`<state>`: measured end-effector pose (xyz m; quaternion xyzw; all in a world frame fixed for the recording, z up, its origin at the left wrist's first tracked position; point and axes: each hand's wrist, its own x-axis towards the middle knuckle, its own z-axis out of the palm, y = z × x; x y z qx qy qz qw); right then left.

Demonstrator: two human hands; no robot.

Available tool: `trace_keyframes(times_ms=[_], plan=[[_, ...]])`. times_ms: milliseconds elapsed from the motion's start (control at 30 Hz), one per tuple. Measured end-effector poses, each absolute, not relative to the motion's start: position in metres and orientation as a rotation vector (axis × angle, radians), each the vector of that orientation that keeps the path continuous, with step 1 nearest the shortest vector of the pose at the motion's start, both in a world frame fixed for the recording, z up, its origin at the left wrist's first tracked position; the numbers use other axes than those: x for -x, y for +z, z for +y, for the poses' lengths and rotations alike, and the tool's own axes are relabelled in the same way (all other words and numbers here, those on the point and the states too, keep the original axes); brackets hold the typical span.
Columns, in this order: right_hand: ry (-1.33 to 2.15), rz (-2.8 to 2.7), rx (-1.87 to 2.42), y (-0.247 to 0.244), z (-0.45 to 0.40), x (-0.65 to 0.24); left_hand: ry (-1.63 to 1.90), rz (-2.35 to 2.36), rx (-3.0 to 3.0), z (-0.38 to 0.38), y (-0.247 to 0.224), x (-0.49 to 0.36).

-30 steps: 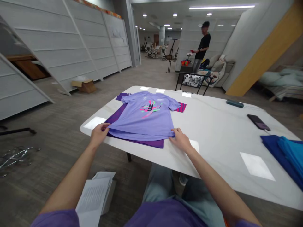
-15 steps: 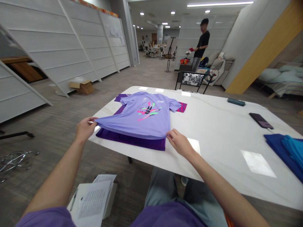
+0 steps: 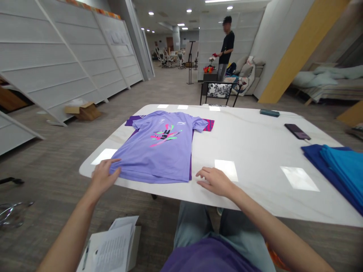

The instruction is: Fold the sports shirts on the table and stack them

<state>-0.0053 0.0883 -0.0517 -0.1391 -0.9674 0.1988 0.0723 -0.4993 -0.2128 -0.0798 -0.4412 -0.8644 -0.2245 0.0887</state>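
Observation:
A lavender T-shirt (image 3: 147, 155) with a pink, green and black print lies spread on the white table (image 3: 249, 151), its hem toward me. Beneath it is a dark purple garment (image 3: 131, 121), showing at the left sleeve and along the right side; a pink-patterned sleeve (image 3: 209, 125) sticks out at the right. My left hand (image 3: 104, 174) rests at the shirt's near left corner, fingers apart on the fabric. Just right of the near right corner, my right hand (image 3: 214, 180) hovers at the tabletop with fingers spread, holding nothing.
Folded blue garments (image 3: 337, 166) lie at the table's right end. Beyond them are a phone (image 3: 296, 131) with a cable and a dark green case (image 3: 269, 113). A chair (image 3: 220, 91) stands behind the table, and a person (image 3: 227, 47) farther back. Papers (image 3: 113, 245) lie low at left.
The lavender shirt's hem, held raised in both hands before, now lies flat over the purple garment. Both hands have let go. The view has shifted somewhat to the right.

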Motion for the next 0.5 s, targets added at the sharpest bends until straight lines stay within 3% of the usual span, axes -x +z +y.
trace_keyframes(times_ms=[167,300,500], plan=[[0.443,-2.787,0.76,-0.054,0.136,-0.103,-0.898,-2.291,1.825,-0.112,-0.092,0.361],[0.325,-2.505,1.336,-0.043,0.179,-0.234,-0.947,-2.109,2.131,-0.063,-0.116,0.26],[0.087,-1.931,1.97,-0.01,0.215,-0.424,-0.855,-1.971,2.31,-0.034,-0.16,0.19]])
